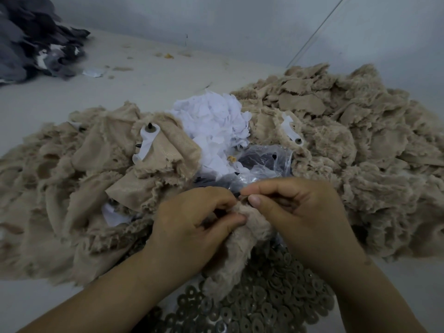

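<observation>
The left hand is curled around a beige plush piece, thumb and fingers pinching its upper edge while the rest of the piece hangs down between the two wrists. The right hand meets it at that same edge, fingers bent and thumb tip pressed against the fur, pinching at a small black part that pokes out just above the left hand's fingertips; how much of the part sits inside the fabric cannot be told. The two hands touch or nearly touch at the fingertips.

Directly under both hands and nearer the person lies a heap of grey washers, partly covered by the hanging plush. Just beyond the right hand's knuckles lies a clear plastic bag with dark things inside. Further out from the hands sits a mound of white fabric scraps. Outward from the left hand spreads a pile of beige fur pieces, one of them bearing a white patch with a black post. Outward from the right hand rises a second beige pile. Far beyond the left hand, a dark grey fabric heap rests on the pale tabletop
</observation>
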Available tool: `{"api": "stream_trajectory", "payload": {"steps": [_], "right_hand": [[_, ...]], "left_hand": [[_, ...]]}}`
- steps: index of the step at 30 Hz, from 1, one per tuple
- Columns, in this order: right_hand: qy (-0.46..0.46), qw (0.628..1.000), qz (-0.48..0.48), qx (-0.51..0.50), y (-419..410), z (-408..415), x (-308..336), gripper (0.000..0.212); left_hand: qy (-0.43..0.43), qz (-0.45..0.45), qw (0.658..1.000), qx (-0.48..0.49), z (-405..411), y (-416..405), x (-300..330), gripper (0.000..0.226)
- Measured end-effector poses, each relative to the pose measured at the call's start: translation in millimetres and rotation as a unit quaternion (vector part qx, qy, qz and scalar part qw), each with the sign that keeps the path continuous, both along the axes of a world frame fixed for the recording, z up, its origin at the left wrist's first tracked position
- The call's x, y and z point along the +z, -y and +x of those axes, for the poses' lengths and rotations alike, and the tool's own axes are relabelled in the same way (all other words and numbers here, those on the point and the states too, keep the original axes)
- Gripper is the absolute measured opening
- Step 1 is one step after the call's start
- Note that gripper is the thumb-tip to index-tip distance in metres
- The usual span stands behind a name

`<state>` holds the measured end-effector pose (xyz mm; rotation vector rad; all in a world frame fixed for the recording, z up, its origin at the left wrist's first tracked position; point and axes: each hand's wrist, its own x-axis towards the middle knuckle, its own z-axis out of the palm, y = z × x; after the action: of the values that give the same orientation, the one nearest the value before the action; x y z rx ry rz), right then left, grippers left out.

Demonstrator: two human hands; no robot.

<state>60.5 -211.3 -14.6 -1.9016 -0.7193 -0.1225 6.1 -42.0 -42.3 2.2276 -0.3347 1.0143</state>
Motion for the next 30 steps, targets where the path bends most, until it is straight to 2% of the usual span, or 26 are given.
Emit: {"api": "stream_trajectory", "payload": {"steps": [7, 11, 14, 18, 24, 28, 30], "right_hand": [[0.044, 0.999, 0.004, -0.025, 2, 1, -4, 0.02], [0.102, 0.995, -0.011, -0.018, 0, 0, -3, 0.02], [0.113, 0.993, -0.021, 0.012, 1, 0, -1, 0.021], [0.123, 0.991, -0.035, 0.023, 0, 1, -2, 0.025], [0.1, 0.994, 0.006, 0.038, 0, 3, -9, 0.021], [0.133, 0.991, -0.004, 0.027, -1, 4, -11, 0.016], [0.142, 0.99, -0.003, 0.02, -1, 4, -12, 0.014]], "left_hand": [[0.009, -0.005, 1.0, 0.009, -2, 4, -6, 0.019], [-0.03, -0.063, 0.997, 0.015, -2, 3, -3, 0.019], [-0.044, -0.087, 0.995, -0.005, -1, 3, -4, 0.025], [-0.048, -0.039, 0.998, -0.014, 3, -1, -10, 0.028], [-0.007, 0.027, 1.0, -0.009, 2, 2, -13, 0.02], [0.018, 0.063, 0.998, 0.007, 3, 5, -16, 0.031], [0.015, 0.07, 0.997, 0.008, 4, 6, -18, 0.028]]}}
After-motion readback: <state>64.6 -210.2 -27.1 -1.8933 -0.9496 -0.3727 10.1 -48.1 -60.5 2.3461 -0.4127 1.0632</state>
